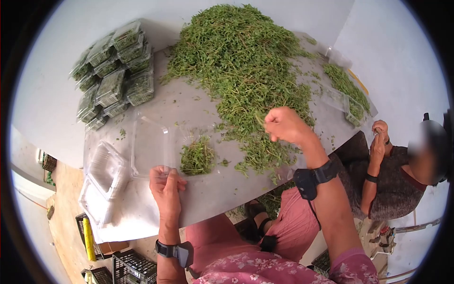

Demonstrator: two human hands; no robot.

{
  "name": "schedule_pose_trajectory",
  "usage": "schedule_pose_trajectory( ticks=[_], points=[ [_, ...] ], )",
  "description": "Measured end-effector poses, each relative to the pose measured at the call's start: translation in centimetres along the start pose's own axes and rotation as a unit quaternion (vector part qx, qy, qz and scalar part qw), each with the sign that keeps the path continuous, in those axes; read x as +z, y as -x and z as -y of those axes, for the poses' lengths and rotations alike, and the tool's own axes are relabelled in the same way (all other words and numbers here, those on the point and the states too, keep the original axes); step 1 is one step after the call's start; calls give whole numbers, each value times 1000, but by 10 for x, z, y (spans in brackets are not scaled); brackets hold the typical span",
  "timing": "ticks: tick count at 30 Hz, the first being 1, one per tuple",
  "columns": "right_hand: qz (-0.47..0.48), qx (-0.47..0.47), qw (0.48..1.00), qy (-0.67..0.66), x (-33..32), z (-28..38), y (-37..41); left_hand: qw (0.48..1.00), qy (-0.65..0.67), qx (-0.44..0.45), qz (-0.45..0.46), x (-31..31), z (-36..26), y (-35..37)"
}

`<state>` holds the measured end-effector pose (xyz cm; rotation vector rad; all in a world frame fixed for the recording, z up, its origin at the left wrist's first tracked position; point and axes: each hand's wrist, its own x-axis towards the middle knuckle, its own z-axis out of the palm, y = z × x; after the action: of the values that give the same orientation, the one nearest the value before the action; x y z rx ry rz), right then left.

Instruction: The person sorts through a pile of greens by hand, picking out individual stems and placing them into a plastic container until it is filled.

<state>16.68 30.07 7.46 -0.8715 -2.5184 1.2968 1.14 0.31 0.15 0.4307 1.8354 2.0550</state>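
Note:
My left hand (166, 187) is closed on the near edge of an open clear plastic container (152, 146), whose lid side lies flat to the left. Green sprigs (197, 157) fill part of the container's right half. Above the near part of a large heap of green sprigs (246, 61), my right hand (284, 125) pinches a small green sprig (260, 119) between thumb and fingers.
Filled, closed containers (111, 87) are stacked at the back left. Empty clear containers (106, 170) stand nested at the table's left edge. At the right, a co-worker (392, 175) sits near another open container (353, 110) with greens. Black crates (135, 267) are on the floor.

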Motion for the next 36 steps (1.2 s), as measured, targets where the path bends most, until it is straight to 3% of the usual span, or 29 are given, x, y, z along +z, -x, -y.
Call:
schedule_pose_trajectory(
  ticks=[4,8,12,13,17,20,21,24,25,29,32,36],
  points=[
    [48,-78,986,-142,48,42,5,1000,-1,0,5,-1,1,0],
    [41,-130,989,-55,73,65,6,1000,-6,6,12,-2,2,-1],
    [-153,-220,953,139,70,28,-41,1000,4,1,3,-1,2,0],
    [-132,-131,966,178,67,29,-43,1000,8,2,4,-1,3,-1],
    [-82,-30,961,264,66,18,-53,1000,17,-1,8,-2,2,-1],
    [-42,-24,955,291,57,3,-56,1000,9,-1,-6,2,-1,1],
    [-59,-61,950,300,53,-4,-58,1000,10,-1,-5,2,-1,1],
    [-4,-62,978,201,23,-14,-50,1000,14,0,-3,2,-1,1],
    [-36,-124,970,208,16,-23,-48,1000,15,1,-3,2,-1,1],
    [-23,-17,999,28,-14,-2,-12,1000,26,5,0,2,-2,2],
    [-23,7,1000,-15,-20,-2,-5,1000,24,1,14,-2,0,1],
    [-23,32,998,55,-24,-10,-4,1000,19,-2,8,-2,0,0]
  ],
)
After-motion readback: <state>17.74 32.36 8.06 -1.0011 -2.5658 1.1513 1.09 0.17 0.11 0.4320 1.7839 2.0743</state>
